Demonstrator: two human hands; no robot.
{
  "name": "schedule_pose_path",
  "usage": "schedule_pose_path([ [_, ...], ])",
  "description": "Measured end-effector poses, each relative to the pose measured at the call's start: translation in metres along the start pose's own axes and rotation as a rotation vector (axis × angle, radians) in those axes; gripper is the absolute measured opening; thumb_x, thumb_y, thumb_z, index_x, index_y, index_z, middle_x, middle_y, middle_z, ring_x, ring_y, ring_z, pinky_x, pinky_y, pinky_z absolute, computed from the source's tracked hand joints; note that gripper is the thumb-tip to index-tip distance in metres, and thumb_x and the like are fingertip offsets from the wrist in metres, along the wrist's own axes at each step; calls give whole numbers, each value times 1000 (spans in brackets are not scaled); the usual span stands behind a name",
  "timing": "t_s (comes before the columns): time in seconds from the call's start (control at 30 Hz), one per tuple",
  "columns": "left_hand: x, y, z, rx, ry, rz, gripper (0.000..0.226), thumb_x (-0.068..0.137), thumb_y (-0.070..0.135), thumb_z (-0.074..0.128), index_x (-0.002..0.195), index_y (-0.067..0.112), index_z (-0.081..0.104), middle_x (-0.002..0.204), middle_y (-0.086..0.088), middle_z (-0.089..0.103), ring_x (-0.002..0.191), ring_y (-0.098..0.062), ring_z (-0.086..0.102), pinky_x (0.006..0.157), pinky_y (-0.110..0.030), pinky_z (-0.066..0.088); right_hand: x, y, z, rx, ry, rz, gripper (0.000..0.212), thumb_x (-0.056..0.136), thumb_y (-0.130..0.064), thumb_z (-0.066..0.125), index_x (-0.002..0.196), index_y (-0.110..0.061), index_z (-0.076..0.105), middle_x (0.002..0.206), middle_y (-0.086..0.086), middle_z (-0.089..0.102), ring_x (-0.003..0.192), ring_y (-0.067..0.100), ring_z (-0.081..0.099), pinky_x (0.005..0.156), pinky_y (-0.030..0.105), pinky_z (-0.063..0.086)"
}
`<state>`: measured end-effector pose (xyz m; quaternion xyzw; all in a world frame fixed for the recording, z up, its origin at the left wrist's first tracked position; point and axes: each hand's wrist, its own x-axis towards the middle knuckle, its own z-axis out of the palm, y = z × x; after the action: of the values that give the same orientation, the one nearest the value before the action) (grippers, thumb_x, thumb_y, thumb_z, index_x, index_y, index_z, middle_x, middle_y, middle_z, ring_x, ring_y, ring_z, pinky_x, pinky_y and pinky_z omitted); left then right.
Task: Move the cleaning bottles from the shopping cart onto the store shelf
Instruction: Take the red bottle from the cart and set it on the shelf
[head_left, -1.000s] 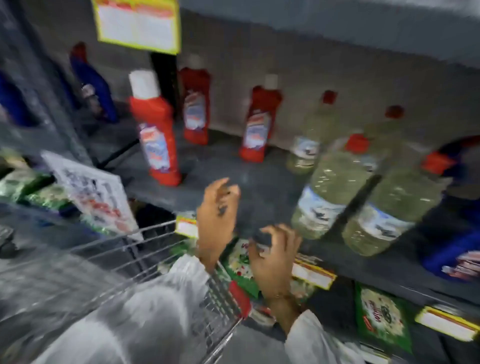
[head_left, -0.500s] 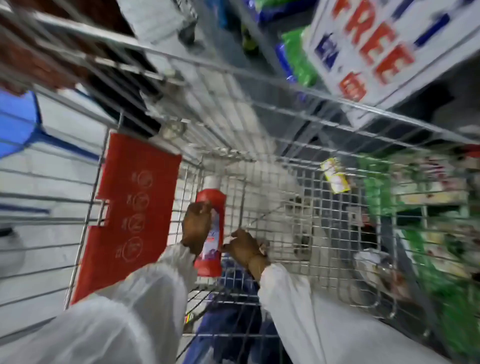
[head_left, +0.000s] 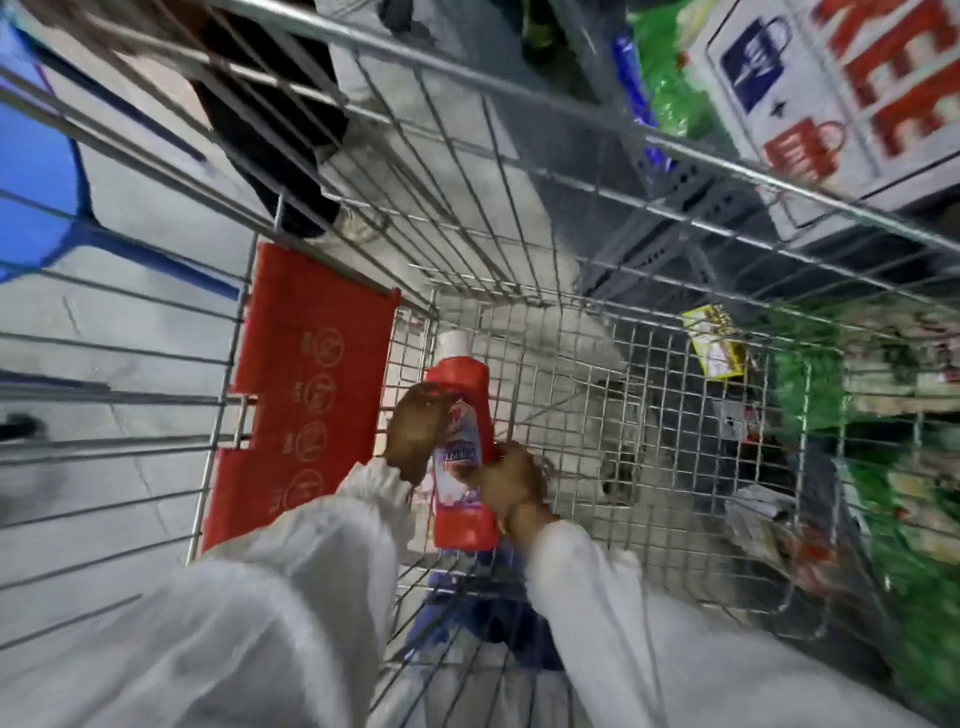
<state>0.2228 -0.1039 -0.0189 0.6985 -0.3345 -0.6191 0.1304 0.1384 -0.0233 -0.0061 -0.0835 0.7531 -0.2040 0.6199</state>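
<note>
Red bottle (head_left: 464, 441), white cap, pale label; left hand (head_left: 418, 436) and right hand (head_left: 511, 480) clasp it inside cart (head_left: 519, 208).

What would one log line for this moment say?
phase: pickup | left hand: on red bottle | right hand: on red bottle | place: inside shopping cart

cart: silver wire shopping cart (head_left: 519, 218) | left side: red flap (head_left: 306, 384) | near end of cart floor: blue bottle (head_left: 467, 618), partly hidden
</note>
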Motion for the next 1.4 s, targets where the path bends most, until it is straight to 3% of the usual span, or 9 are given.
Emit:
schedule_pose_path([
  [0.07,-15,13,1,-101,-109,10,15,89,5,59,105,7,58,73,-2,68,59,-11,69,46,-12,51,-20,-5,-23,177,-145,-22,25,66,1,76,87,-9,68,90,12,71,81,27,66,84,41,55],
  [0.13,-25,25,2,-225,-192,-58,37,82,16,70,116,11,55,76,-3,72,57,-11,69,54,-24,57,-35,-8,-42,310,-275,-66,26,70,11,68,88,-8,64,96,18,67,90,33,64,87,44,52],
  [0.23,-46,53,8,-248,-344,-26,70,61,29,83,123,9,56,75,0,76,63,-16,69,72,-34,53,-61,-13,-73,369,-290,-140,27,74,12,64,90,-9,63,89,9,69,78,22,67,68,29,57],
  [0.43,-115,119,47,-399,-558,151,29,82,12,65,110,6,63,80,-11,75,67,-24,70,72,-43,60,-117,-38,-130,419,-277,-359,29,75,16,62,85,-12,62,64,-6,75,60,5,69,56,19,57],
  [0.53,-155,143,61,-355,-611,244,31,75,16,69,105,8,65,79,-12,73,66,-24,69,69,-41,60,-147,-40,-156,452,-244,-459,30,72,17,63,87,-10,63,78,1,73,65,10,70,63,24,60],
  [0.9,-271,182,107,-248,-701,463,50,71,18,74,116,4,61,91,-18,71,71,-27,69,71,-42,61,-234,-30,-234,455,-127,-683,30,70,14,67,88,-10,66,72,-5,76,69,12,71,62,27,60],
  [1.2,-390,272,189,65,-857,954,18,82,10,69,99,15,68,76,3,74,62,-12,69,51,-24,55,-312,-47,-346,496,364,-996,36,63,10,74,85,-18,67,88,5,70,79,22,66,82,41,56],
  [1.3,-422,291,227,159,-934,1001,20,82,16,71,99,24,67,83,6,74,74,-8,70,62,-27,56,-327,-42,-381,554,589,-1039,38,61,7,77,89,-18,67,89,5,71,73,13,67,76,32,59],
  [1.4,-438,299,267,244,-994,1041,25,78,21,75,98,30,65,91,6,72,76,-3,69,69,-33,55,-330,-34,-408,570,797,-1031,41,60,0,81,94,-18,68,102,13,71,86,24,68,84,42,56],
])
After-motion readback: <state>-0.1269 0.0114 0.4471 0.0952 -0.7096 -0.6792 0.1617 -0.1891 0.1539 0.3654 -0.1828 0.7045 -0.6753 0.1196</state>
